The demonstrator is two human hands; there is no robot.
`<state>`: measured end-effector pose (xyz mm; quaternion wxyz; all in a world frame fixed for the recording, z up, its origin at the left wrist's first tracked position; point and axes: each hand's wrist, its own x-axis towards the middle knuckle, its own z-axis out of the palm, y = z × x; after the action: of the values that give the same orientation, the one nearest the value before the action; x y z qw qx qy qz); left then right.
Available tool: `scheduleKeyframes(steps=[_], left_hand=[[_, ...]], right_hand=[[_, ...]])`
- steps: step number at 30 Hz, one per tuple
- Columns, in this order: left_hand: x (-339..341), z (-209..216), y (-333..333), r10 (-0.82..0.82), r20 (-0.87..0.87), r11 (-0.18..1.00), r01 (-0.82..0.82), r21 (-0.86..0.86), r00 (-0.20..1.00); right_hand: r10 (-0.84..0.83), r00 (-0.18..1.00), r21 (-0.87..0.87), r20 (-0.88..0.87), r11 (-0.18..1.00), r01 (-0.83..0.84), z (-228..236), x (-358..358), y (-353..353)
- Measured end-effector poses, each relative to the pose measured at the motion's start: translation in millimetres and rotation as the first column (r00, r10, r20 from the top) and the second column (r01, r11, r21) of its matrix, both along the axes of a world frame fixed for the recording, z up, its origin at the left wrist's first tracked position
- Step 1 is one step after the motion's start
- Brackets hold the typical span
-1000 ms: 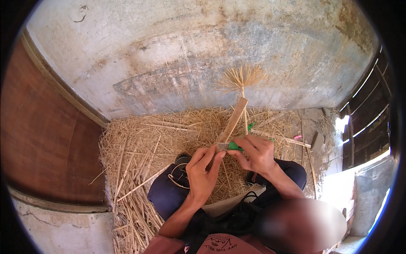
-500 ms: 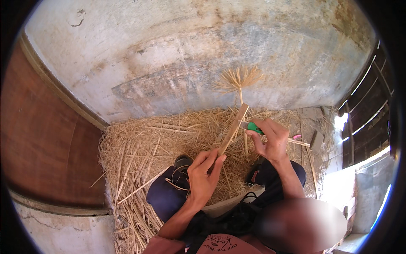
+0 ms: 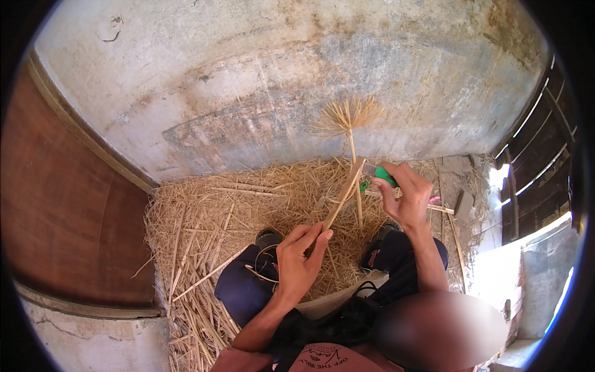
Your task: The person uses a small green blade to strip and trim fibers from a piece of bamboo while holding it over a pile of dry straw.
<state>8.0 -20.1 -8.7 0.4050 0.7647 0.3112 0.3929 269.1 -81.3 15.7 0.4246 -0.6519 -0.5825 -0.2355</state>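
My left hand [image 3: 299, 257] is closed around the lower end of a narrow bamboo strip [image 3: 344, 197], which slants up and away to the right. In my right hand [image 3: 407, 199] is a knife with a green handle [image 3: 385, 176], gripped between thumb and fingers. Its short blade points left and lies at the strip's upper end; I cannot tell whether it touches. A small green piece [image 3: 364, 185] shows just below the blade. Behind the strip stands a bamboo stalk [image 3: 352, 146], its top split into a splayed fan [image 3: 347, 116].
Pale shavings [image 3: 204, 208] and long split strips [image 3: 192, 276] cover the floor. A stained wall [image 3: 248, 93] rises ahead, with a brown panel [image 3: 80, 198] at left. Right of my hand lie a grey block [image 3: 463, 206] and something pink [image 3: 434, 199]. Slatted boards [image 3: 539, 167] stand farther right.
My right hand and the knife have moved up and slightly right, toward the strip's far tip. The strip's upper end has dipped slightly; my left hand keeps its grip.
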Motion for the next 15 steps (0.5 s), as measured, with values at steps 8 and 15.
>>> scheduleKeyframes(steps=[8,15], left_hand=[[-2.1,-3.7,2.2,-0.044,-0.013,0.992,0.043,-0.116,0.999],[1.4,-7.2,11.9,0.031,0.014,0.996,-0.029,-0.089,0.999]], right_hand=[[-0.283,0.916,0.091,-0.283,0.943,0.319,14.0,70.7,-8.9],[0.146,0.966,0.053,-0.212,0.989,-0.137,-21.7,11.1,7.6]])
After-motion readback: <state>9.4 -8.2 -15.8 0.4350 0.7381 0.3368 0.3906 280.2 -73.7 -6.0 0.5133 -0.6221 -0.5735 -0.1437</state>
